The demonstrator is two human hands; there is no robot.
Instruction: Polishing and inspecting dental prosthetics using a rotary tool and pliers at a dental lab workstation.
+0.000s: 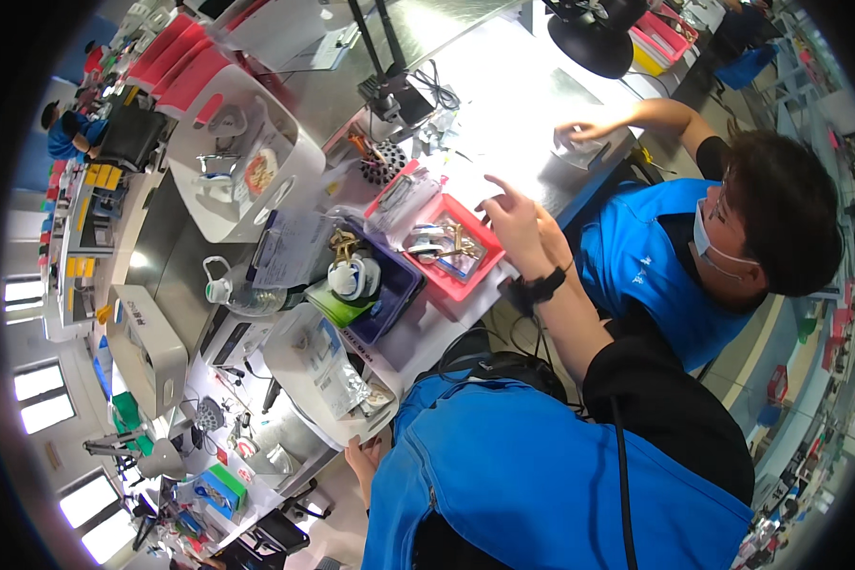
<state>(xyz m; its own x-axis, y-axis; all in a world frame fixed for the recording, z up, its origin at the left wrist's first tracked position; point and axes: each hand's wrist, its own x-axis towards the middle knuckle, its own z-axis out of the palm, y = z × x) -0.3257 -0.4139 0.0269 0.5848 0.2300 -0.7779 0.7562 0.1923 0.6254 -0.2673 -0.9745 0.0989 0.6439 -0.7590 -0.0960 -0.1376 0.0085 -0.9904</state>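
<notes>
My right hand point(518, 223) hangs over the bench beside a pink tray point(461, 285), its fingers apart and the index finger stretched out. It holds nothing. Inside the tray lie several small metal parts point(444, 244), gold and silver. My left hand point(362, 460) is low at the bench edge, by the near corner of a white bin point(294, 356) with bagged parts. Its fingers look stretched out, partly hidden, with nothing visible in them; whether they touch the bin I cannot tell. A dark blue tray point(404, 294) between my hands carries a white-and-gold metal piece point(351, 274).
A co-worker in blue sits at right, one hand point(589, 125) on the brightly lit bench near a small clear item. Left of the trays stand a clear bottle point(247, 294) and a large white basket point(233, 214). A black lamp point(589, 43) overhangs the far side. A cable runs down my sleeve.
</notes>
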